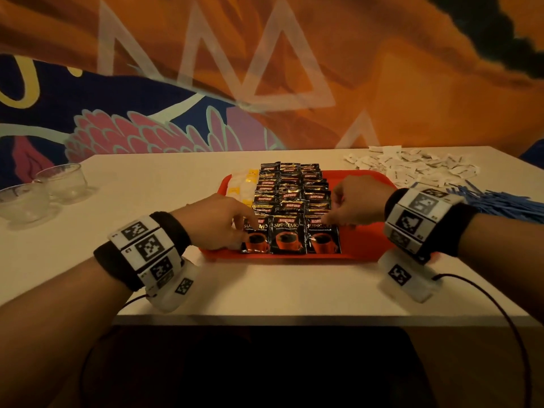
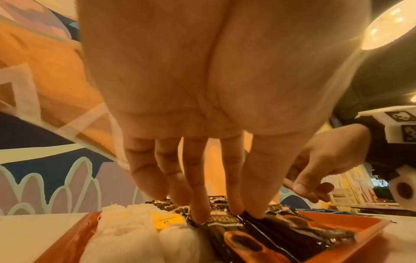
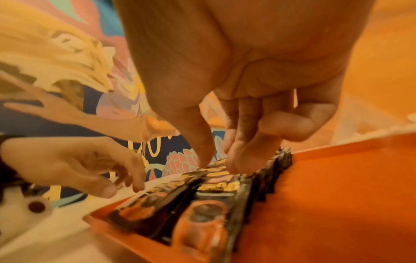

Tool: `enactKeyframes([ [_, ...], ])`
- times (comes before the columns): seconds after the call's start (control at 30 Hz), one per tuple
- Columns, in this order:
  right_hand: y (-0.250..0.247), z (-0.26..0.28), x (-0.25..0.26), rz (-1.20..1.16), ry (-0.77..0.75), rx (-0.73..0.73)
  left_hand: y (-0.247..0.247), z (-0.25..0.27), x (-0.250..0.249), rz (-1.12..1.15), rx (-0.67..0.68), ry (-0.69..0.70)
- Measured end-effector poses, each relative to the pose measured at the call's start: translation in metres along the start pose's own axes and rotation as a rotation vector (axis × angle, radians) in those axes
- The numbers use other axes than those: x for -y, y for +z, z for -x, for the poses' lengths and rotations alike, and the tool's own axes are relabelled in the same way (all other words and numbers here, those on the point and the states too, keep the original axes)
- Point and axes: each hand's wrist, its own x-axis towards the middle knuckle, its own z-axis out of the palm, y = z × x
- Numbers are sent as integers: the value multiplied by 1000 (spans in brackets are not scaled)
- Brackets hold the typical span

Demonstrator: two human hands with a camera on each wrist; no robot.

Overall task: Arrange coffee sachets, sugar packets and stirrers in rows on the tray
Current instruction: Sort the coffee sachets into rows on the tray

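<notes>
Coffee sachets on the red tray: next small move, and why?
Probably lift both hands, left hand and right hand, off the black coffee sachets; three rows look filled. Then fetch white sugar packets for the red plastic tray, bare on its right.

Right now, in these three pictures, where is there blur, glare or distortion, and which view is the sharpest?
Head view: sharpest, warm dim light, coffee sachets legible, table edges bowed. Left wrist view: ceiling lamp flares; left hand looms, soft. Right wrist view: most blurred; right hand and red tray smeared, print unreadable.
</notes>
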Motion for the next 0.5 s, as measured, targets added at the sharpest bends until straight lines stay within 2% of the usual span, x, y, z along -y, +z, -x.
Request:
enactKeyframes([
  [0.07, -1, 1, -8, 97, 24, 38, 1, 3, -2, -24, 30, 35],
  [0.2, 5, 4, -15, 117, 53, 149, 6, 6, -14, -19, 79, 134],
  [0.37, 16, 1, -10, 165, 56, 193, 12, 3, -26, -65, 132, 155],
  [0.5, 18, -2, -9, 170, 53, 204, 11, 2, -27, 14, 100, 149],
])
